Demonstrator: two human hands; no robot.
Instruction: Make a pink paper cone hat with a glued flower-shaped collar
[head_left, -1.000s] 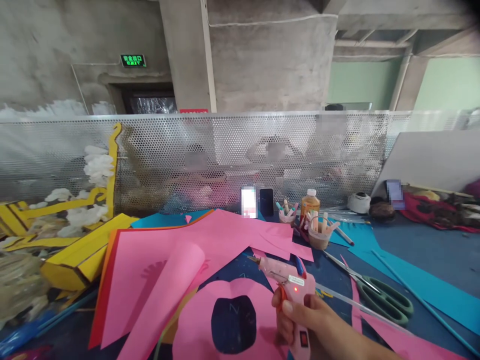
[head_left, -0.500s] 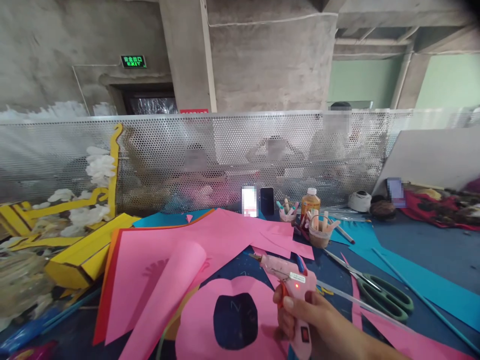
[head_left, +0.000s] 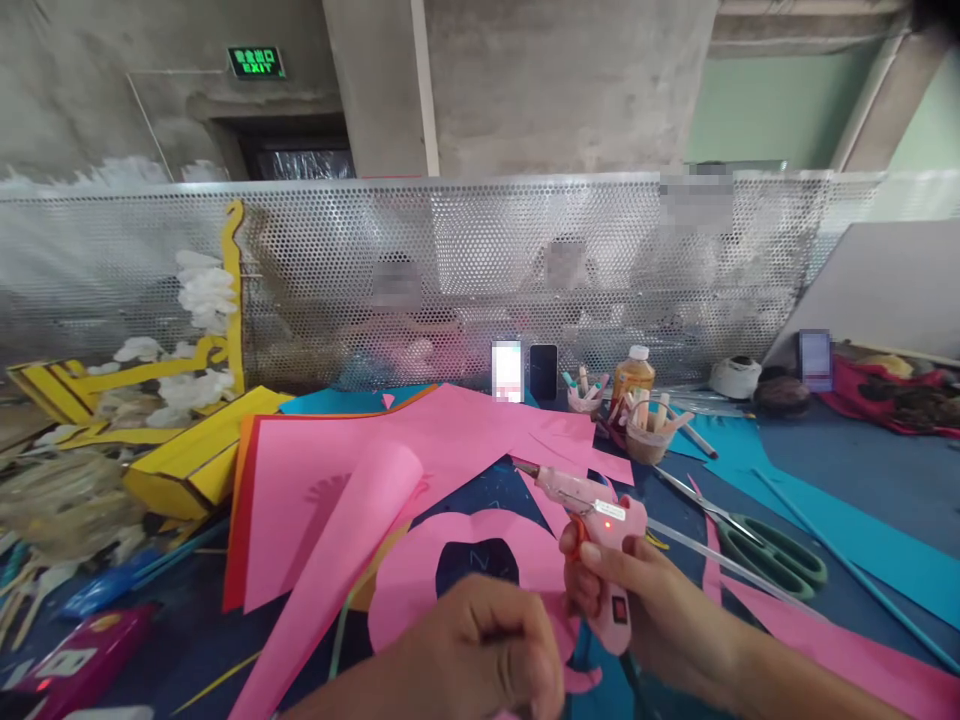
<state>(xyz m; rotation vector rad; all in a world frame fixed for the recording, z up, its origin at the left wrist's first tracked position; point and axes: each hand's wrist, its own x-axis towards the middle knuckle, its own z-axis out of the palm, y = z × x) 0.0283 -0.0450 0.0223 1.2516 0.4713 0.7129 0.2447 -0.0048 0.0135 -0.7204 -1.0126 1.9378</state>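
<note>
My right hand (head_left: 645, 605) is wrapped round the grip of a pink hot glue gun (head_left: 592, 515), whose red light is lit and whose nozzle points up and left. My left hand (head_left: 480, 650) has its fingers curled and rests on a pink paper cut-out (head_left: 420, 580) with a dark hole in its middle; what it pinches, if anything, is hidden. Both hands are close together at the lower middle of the view, above the blue work surface (head_left: 862, 470).
Large pink sheets (head_left: 330, 480) and a curled one lie to the left, beside yellow card pieces (head_left: 195, 460). Green-handled scissors (head_left: 765, 560), cups of sticks (head_left: 649, 430), a bottle (head_left: 634, 375), two phones (head_left: 525, 372) and a perforated metal screen (head_left: 450, 270) are behind.
My left hand has come into view from below onto the pink cut-out. The view has tipped down a little; the right hand still holds the glue gun in much the same spot.
</note>
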